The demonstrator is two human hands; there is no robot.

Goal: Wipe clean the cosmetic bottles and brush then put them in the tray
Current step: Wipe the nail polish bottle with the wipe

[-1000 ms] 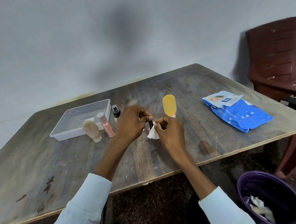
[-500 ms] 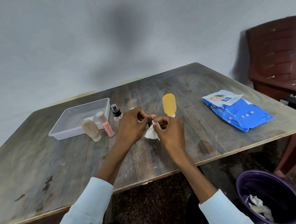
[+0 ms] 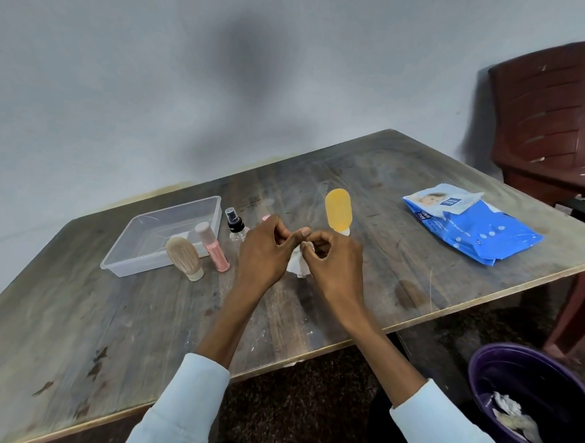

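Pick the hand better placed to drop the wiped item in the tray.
Left. The left hand is nearer the clear tray; the right hand pinches the white wipe.

- The worn, grey-brown wooden counter (image 3: 371,178) looked matt, scratched and stained.
- The clear rectangular plastic tray (image 3: 126,256) was smooth and faintly glossy.
- The small clear spray bottle with a black cap (image 3: 235,222) shone like glass or clear plastic.
- The crumpled white wipe (image 3: 297,265) looked soft and matt.
- The blue plastic-film wipes pack (image 3: 480,236) was glossy and creased.
- The dark brown moulded plastic chair (image 3: 547,109) had a dull sheen.
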